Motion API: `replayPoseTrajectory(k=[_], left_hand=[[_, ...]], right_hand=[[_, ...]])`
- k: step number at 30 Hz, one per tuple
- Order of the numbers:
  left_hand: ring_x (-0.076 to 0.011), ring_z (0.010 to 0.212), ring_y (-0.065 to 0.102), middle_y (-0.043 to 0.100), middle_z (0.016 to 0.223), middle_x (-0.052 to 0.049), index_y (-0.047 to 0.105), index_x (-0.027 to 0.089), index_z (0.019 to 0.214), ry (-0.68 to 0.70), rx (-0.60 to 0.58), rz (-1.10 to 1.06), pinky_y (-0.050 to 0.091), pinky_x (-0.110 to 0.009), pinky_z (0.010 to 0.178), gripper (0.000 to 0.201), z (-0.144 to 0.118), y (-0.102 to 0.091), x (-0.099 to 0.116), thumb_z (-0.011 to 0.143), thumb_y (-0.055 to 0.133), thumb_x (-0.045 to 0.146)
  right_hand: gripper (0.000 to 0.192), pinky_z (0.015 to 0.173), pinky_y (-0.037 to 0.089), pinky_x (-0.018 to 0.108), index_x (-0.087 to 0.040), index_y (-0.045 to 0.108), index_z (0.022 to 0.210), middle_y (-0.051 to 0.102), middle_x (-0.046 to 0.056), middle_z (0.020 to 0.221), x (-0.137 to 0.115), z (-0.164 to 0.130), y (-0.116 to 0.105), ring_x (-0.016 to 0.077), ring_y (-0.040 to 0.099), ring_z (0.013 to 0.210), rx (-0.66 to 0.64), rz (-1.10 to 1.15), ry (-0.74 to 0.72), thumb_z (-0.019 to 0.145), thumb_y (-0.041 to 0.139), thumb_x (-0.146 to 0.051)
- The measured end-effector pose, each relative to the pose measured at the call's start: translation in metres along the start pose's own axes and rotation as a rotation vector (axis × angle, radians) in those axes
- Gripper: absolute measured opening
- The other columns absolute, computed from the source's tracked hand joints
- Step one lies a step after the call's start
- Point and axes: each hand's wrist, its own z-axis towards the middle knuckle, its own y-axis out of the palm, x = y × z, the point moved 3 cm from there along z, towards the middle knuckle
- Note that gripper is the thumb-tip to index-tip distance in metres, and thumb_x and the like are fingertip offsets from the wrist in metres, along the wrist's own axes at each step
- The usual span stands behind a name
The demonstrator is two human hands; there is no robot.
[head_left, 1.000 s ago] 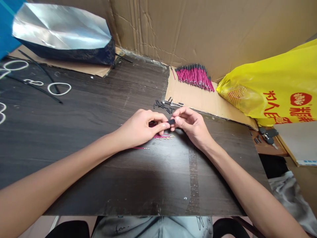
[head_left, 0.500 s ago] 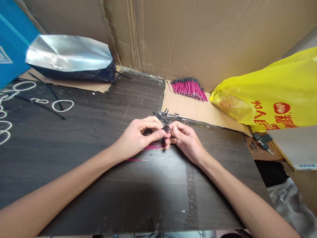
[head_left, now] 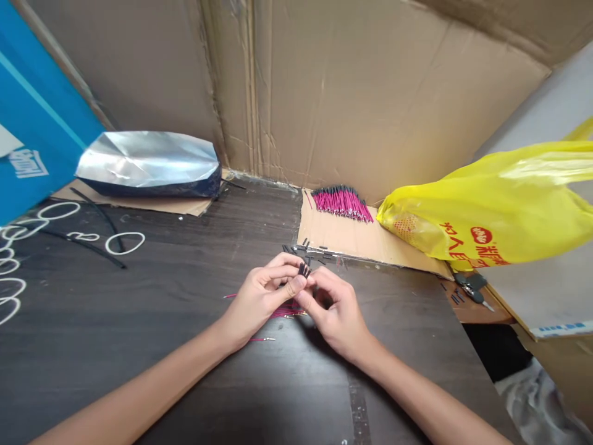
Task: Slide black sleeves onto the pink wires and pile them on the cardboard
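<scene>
Fingers [head_left: 296, 285] of both hands pinch closed around thin black tube ends [head_left: 304, 270] on magenta wires [head_left: 286, 310].

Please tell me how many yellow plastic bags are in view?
1: the yellow plastic bag lies at the right, beside the cardboard sheet; more may be out of view.

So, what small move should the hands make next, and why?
Probably the right hand should draw one black tube from the bunch of black tubes pinched in the left hand, since both hands meet there and loose pink wires lie just beneath.
</scene>
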Motion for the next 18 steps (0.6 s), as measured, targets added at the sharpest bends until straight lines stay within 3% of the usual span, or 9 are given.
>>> replayPoseTrajectory(k=[3, 5, 7, 9, 11, 14, 18], left_hand=[[-0.0197, 0.1, 0.058, 0.056, 0.107, -0.008, 0.076, 0.016, 0.078, -0.008, 0.006, 0.003, 0.05, -0.03, 0.089, 0.026, 0.001, -0.002, -0.004, 0.09, 0.071, 0.039], [-0.0203, 0.106, 0.058, 0.059, 0.109, -0.007, 0.079, 0.021, 0.096, -0.017, 0.023, -0.009, 0.049, -0.031, 0.094, 0.02, 0.002, -0.005, -0.007, 0.089, 0.073, 0.039], [-0.02, 0.11, 0.058, 0.061, 0.112, -0.006, 0.075, 0.027, 0.119, -0.031, 0.048, 0.001, 0.048, -0.031, 0.097, 0.033, 0.003, -0.009, -0.009, 0.088, 0.075, 0.039], [-0.0196, 0.11, 0.058, 0.061, 0.113, -0.006, 0.07, 0.03, 0.129, -0.029, 0.062, 0.038, 0.048, -0.03, 0.096, 0.042, 0.005, -0.013, -0.009, 0.088, 0.074, 0.041], [-0.0193, 0.107, 0.059, 0.061, 0.113, -0.006, 0.073, 0.028, 0.122, -0.014, 0.058, 0.09, 0.048, -0.029, 0.091, 0.036, 0.006, -0.016, -0.008, 0.089, 0.072, 0.043], [-0.019, 0.097, 0.06, 0.062, 0.107, -0.006, 0.076, 0.025, 0.112, 0.003, 0.047, 0.163, 0.048, -0.03, 0.084, 0.03, 0.007, -0.018, -0.006, 0.09, 0.07, 0.045], [-0.0196, 0.091, 0.06, 0.066, 0.098, -0.006, 0.077, 0.022, 0.103, 0.02, 0.078, 0.203, 0.047, -0.031, 0.08, 0.027, 0.008, -0.02, -0.002, 0.089, 0.068, 0.043]], right_hand=[[0.019, 0.062, 0.038, 0.027, -0.02, 0.064, 0.085, 0.058, 0.0, 0.08, -0.004, -0.002, 0.0, 0.0131, 0.05, 0.069, 0.007, -0.07, -0.011, 0.097, 0.064, -0.034], [0.018, 0.065, 0.04, 0.026, -0.02, 0.066, 0.089, 0.063, 0.001, 0.085, -0.002, 0.001, -0.01, 0.0142, 0.055, 0.074, 0.002, -0.107, 0.007, 0.097, 0.063, -0.036], [0.02, 0.071, 0.044, 0.026, -0.02, 0.066, 0.092, 0.067, 0.002, 0.091, 0.003, 0.012, -0.034, 0.0159, 0.06, 0.082, 0.043, -0.174, 0.031, 0.098, 0.061, -0.038], [0.023, 0.082, 0.047, 0.028, -0.018, 0.065, 0.091, 0.07, 0.004, 0.093, 0.011, 0.034, -0.07, 0.0175, 0.064, 0.089, 0.139, -0.333, 0.092, 0.099, 0.056, -0.038], [0.026, 0.076, 0.048, 0.025, -0.016, 0.065, 0.088, 0.072, 0.004, 0.087, 0.026, 0.064, -0.112, 0.0159, 0.066, 0.082, 0.163, -0.625, 0.294, 0.1, 0.052, -0.035], [0.024, 0.066, 0.046, 0.025, -0.013, 0.067, 0.082, 0.072, 0.006, 0.078, 0.045, 0.112, -0.163, 0.0148, 0.065, 0.066, 0.156, -0.782, 0.439, 0.097, 0.054, -0.026], [0.021, 0.066, 0.048, 0.027, -0.011, 0.068, 0.075, 0.068, 0.004, 0.068, 0.061, 0.159, -0.188, 0.0138, 0.063, 0.062, 0.132, -0.981, 0.555, 0.091, 0.069, -0.025]])
